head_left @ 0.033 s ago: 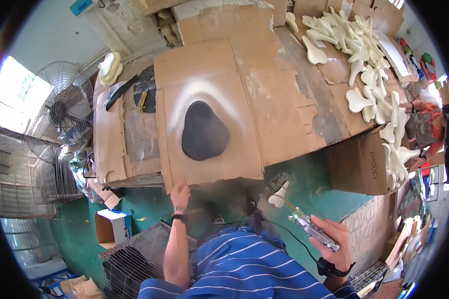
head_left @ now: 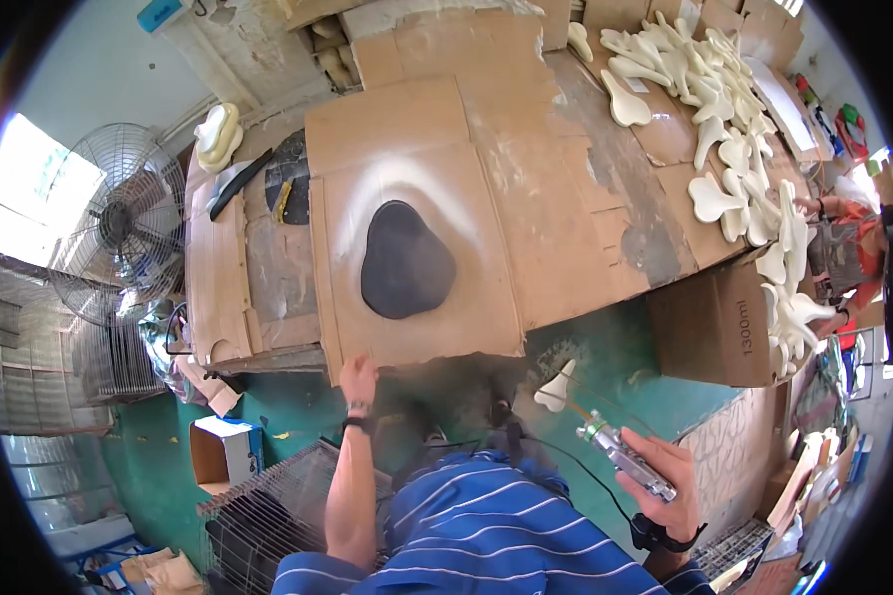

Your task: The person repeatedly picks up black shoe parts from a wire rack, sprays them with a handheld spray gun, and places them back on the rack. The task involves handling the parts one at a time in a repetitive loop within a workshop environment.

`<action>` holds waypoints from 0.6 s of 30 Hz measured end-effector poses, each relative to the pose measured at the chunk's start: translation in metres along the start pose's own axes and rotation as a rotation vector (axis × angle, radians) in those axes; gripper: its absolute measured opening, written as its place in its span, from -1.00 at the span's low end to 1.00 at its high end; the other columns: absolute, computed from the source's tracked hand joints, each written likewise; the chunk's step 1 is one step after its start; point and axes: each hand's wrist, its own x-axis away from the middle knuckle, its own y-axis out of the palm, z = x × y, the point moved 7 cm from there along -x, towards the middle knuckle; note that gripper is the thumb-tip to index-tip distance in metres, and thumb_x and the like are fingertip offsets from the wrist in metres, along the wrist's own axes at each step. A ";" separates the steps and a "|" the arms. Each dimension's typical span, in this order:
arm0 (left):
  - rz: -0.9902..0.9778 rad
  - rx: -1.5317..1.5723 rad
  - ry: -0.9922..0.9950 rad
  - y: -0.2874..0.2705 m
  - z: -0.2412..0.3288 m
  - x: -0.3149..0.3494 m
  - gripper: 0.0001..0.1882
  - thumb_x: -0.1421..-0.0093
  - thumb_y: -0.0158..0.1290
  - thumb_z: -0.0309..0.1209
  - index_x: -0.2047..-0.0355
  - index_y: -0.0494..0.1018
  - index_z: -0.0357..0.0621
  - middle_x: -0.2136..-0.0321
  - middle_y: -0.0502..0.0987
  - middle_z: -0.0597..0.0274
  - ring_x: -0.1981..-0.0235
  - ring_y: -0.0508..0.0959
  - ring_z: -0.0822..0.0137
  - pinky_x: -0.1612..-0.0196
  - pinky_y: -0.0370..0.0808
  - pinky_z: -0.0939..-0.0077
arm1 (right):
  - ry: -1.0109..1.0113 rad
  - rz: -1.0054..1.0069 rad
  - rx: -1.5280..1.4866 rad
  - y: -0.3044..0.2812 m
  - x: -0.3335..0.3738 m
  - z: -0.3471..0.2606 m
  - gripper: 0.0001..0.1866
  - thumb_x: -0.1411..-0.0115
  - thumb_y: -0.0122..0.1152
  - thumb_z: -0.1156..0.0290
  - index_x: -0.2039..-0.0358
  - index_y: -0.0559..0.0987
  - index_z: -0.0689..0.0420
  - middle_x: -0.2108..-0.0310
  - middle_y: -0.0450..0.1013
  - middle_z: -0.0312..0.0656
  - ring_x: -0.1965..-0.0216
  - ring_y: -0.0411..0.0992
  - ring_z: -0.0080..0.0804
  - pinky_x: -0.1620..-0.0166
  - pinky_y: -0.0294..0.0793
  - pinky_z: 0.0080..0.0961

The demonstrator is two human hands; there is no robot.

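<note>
The dark grey-black pad, a smooth rounded triangle, lies flat on a tan cardboard sheet that covers part of the counter. A whitish hazy band curves over the cardboard around the pad's far end and sides.

Your left hand is on your side of the pad, a little to its left, at the sheet's near edge; its fingers are bent, but you cannot tell from here whether they pinch the cardboard. Your right hand, nearer you than the pad and to its right, is wrapped around a slim silver metal tool with a green collar, well apart from the pad.

Far to the pad's right, many cream, saddle-shaped pieces lie heaped; below them stands a brown cardboard box. Well to the pad's left is a round wire-caged fan.
</note>
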 end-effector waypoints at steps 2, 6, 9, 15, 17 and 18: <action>0.124 -0.213 0.118 0.021 0.025 -0.034 -0.77 -0.11 0.17 -0.41 0.20 0.57 -0.17 0.43 0.62 0.11 0.38 0.60 0.18 0.28 0.51 0.31 | -0.001 0.019 -0.033 -0.001 0.000 0.005 -0.36 0.10 0.36 0.67 -0.09 0.53 0.20 0.40 0.52 -0.01 0.45 0.51 -0.10 0.35 0.46 -0.43; 0.283 -0.234 0.221 0.061 0.101 -0.053 -0.79 -0.07 0.22 -0.39 0.24 0.58 -0.06 0.43 0.60 0.14 0.33 0.59 0.09 0.20 0.51 0.19 | -0.016 0.037 -0.019 -0.007 -0.006 0.009 -0.36 0.11 0.36 0.67 -0.09 0.53 0.19 0.39 0.53 -0.01 0.46 0.50 -0.12 0.36 0.46 -0.43; 0.279 -0.489 0.120 0.077 0.127 -0.048 -0.79 -0.03 0.27 -0.38 0.29 0.58 -0.01 0.45 0.55 0.19 0.30 0.57 0.11 0.18 0.50 0.18 | 0.029 0.099 -0.065 -0.014 -0.005 0.021 -0.36 0.12 0.37 0.67 -0.08 0.54 0.21 0.38 0.53 -0.01 0.45 0.51 -0.13 0.35 0.46 -0.45; 0.296 -0.662 0.212 0.084 0.152 -0.051 -0.75 0.03 0.29 -0.43 0.28 0.56 0.02 0.35 0.52 0.20 0.29 0.57 0.12 0.19 0.50 0.19 | 0.007 0.128 -0.084 -0.016 -0.016 0.035 -0.36 0.11 0.37 0.67 -0.09 0.53 0.22 0.35 0.55 -0.01 0.42 0.53 -0.14 0.32 0.48 -0.46; 0.297 -0.512 0.234 0.085 0.163 -0.053 -0.76 -0.01 0.27 -0.43 0.27 0.55 -0.04 0.29 0.52 0.20 0.29 0.58 0.17 0.14 0.53 0.26 | 0.012 0.125 -0.097 -0.014 -0.023 0.039 -0.39 0.08 0.36 0.66 -0.08 0.53 0.23 0.35 0.55 -0.01 0.41 0.53 -0.16 0.31 0.48 -0.46; 0.300 -0.436 0.243 0.086 0.170 -0.056 -0.77 -0.03 0.27 -0.44 0.27 0.54 -0.07 0.26 0.52 0.20 0.29 0.58 0.20 0.12 0.54 0.30 | 0.014 0.121 -0.116 -0.014 -0.027 0.040 -0.42 0.06 0.36 0.64 -0.07 0.54 0.25 0.35 0.54 0.00 0.40 0.53 -0.17 0.31 0.47 -0.46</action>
